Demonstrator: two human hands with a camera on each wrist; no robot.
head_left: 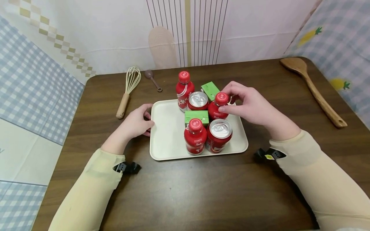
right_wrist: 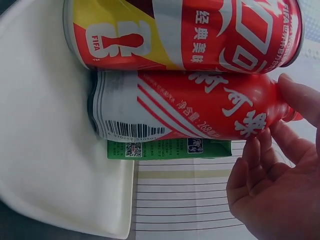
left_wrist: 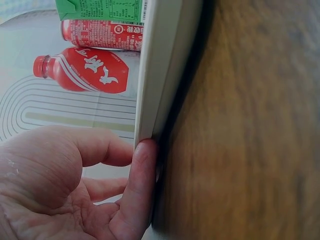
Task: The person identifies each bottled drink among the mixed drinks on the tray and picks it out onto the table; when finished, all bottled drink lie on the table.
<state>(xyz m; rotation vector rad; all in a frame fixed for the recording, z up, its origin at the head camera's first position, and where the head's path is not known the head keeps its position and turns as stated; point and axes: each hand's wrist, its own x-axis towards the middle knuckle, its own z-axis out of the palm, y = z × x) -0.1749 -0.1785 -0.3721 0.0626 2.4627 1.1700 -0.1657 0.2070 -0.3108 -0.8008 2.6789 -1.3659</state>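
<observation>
A cream tray (head_left: 167,138) lies on the table, carrying red cola bottles, cola cans and green boxed cartons grouped over its middle and right. My left hand (head_left: 137,121) holds the tray's left edge, thumb and fingers at the rim. With thumb and fingertips, my right hand (head_left: 250,104) grips the upper part of a cola bottle (right_wrist: 210,107) that stands upright at the right. Beside this bottle are a front can (head_left: 219,134) and a green carton (head_left: 211,89) behind. Another bottle (head_left: 195,141) stands at the front, and a third (head_left: 184,91) at the back left.
On the left of the wooden table (head_left: 179,192) lie a whisk (head_left: 127,93) and a small brown measuring spoon (head_left: 153,80). A wooden spoon (head_left: 315,91) lies at the right. Patterned cloth (head_left: 115,32) hangs behind the table and at both sides.
</observation>
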